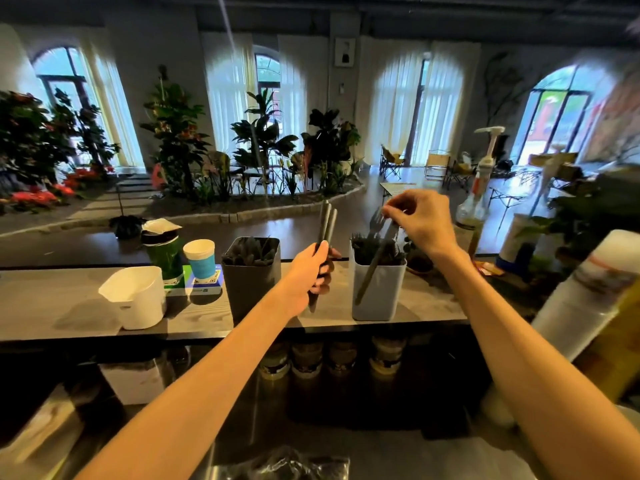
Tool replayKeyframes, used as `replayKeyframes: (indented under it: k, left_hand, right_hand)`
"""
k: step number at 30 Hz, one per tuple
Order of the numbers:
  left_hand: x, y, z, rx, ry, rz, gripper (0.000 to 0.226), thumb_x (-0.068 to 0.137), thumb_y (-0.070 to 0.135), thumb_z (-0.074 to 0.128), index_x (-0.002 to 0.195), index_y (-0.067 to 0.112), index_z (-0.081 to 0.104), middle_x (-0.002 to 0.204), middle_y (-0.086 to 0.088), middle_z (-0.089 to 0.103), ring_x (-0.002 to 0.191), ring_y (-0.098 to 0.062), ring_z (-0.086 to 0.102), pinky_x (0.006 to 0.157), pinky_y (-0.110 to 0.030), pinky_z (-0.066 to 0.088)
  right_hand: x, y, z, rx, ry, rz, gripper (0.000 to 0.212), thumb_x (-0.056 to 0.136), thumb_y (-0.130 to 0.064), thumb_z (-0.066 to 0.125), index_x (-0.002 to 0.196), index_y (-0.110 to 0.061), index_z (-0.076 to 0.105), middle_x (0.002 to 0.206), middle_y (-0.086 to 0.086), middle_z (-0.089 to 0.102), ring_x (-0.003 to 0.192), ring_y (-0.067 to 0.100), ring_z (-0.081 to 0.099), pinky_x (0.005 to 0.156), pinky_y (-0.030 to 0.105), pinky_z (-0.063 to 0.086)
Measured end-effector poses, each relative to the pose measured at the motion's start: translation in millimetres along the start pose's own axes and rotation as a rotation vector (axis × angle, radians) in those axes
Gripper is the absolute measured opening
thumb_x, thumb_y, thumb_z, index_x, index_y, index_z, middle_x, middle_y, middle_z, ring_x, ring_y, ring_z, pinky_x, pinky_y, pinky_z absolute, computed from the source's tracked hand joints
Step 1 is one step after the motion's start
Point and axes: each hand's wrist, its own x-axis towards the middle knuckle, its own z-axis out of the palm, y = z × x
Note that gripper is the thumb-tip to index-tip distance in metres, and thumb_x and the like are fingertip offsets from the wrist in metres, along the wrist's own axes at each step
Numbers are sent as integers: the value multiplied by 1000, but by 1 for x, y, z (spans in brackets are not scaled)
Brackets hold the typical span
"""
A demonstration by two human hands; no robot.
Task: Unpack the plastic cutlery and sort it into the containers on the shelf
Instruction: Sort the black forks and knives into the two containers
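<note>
Two hands work above the wooden shelf [86,303]. The right hand [420,220] pinches a dark plastic fork [375,221] at its upper end, over the translucent white container [378,289] of forks. The left hand [313,271] grips several dark slender cutlery handles [326,223] upright, right of the dark square container [251,271]. Such pieces are judged light, stiff and slippery; handle-end holds suit them.

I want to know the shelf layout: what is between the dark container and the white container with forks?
In the head view, the left hand gripping two dark cutlery pieces is between the dark container and the white container, over bare shelf.
</note>
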Motion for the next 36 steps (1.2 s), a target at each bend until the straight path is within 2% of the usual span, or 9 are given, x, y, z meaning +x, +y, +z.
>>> replayKeyframes:
  k: [3, 6, 9, 12, 20, 23, 26, 32, 36]
  left_hand:
    - [-1, 4, -3, -103, -51, -19, 30, 109, 29, 35, 102, 7, 55, 63, 2, 34, 43, -7, 27, 37, -18, 23]
    - [-6, 9, -6, -198, -96, -50, 31, 110, 26, 34, 111, 4, 56, 66, 2, 37, 47, -8, 32, 41, -19, 28]
    - [-10, 12, -11, -259, -137, -56, 33, 109, 25, 33, 116, 3, 56, 68, 2, 37, 51, -9, 31, 46, -21, 27]
    - [-14, 13, -13, -254, -121, -48, 34, 107, 35, 39, 103, 6, 56, 66, 3, 29, 52, -10, 25, 48, -23, 24]
    - [-19, 12, -29, -371, 285, 103, 55, 82, 66, 61, 86, 11, 58, 51, 4, 30, 41, -9, 28, 41, -22, 22]
    - [-25, 13, -22, -330, 247, 149, 54, 76, 59, 65, 97, 10, 60, 61, 2, 43, 42, -7, 33, 39, -19, 26]
    - [-30, 15, -17, -297, 246, 184, 34, 93, 37, 64, 105, 5, 63, 72, -1, 53, 46, -6, 38, 39, -18, 28]
    - [-35, 20, -27, -312, 451, 107, 32, 91, 28, 74, 97, 6, 51, 70, -5, 53, 46, -9, 41, 35, -19, 28]
    - [-40, 18, -35, -380, 441, 97, 33, 103, 32, 54, 79, 11, 59, 61, -1, 54, 47, -10, 46, 44, -21, 34]
  right_hand:
    - [-1, 19, 29, -78, -172, 53, 12, 86, -13, 80, 96, -7, 80, 89, 8, 77, 82, 16, 71, 87, 37, 61]
    - [-7, 29, 40, -112, -236, 105, 20, 84, -16, 83, 101, -7, 79, 94, 9, 78, 87, 17, 71, 90, 38, 60]
    - [-12, 20, 28, -27, -117, 97, 22, 84, -21, 83, 101, -8, 76, 88, 6, 76, 78, 11, 69, 78, 19, 57]
    - [-19, 2, 8, 124, -33, 79, 16, 84, -23, 83, 93, -11, 76, 77, -1, 74, 68, 2, 70, 64, 6, 50]
    - [-48, -10, -2, 650, 197, 431, 14, 87, -23, 78, 94, -12, 71, 88, 7, 75, 69, 11, 74, 76, 28, 62]
    - [-67, -23, 25, 896, 147, 535, 10, 91, -13, 74, 92, -7, 65, 85, 12, 69, 72, 18, 75, 70, 23, 60]
    - [-87, -39, 54, 1002, 88, 548, 14, 91, -4, 72, 94, 6, 63, 82, 23, 60, 77, 33, 70, 63, 19, 58]
    - [-118, -58, 77, 998, -101, 536, 27, 90, -12, 75, 104, 9, 65, 92, 19, 74, 85, 24, 77, 78, 28, 62]
    - [-131, -70, 90, 773, -188, 482, 31, 87, -29, 79, 99, -4, 68, 83, 6, 73, 76, 14, 71, 71, 21, 58]
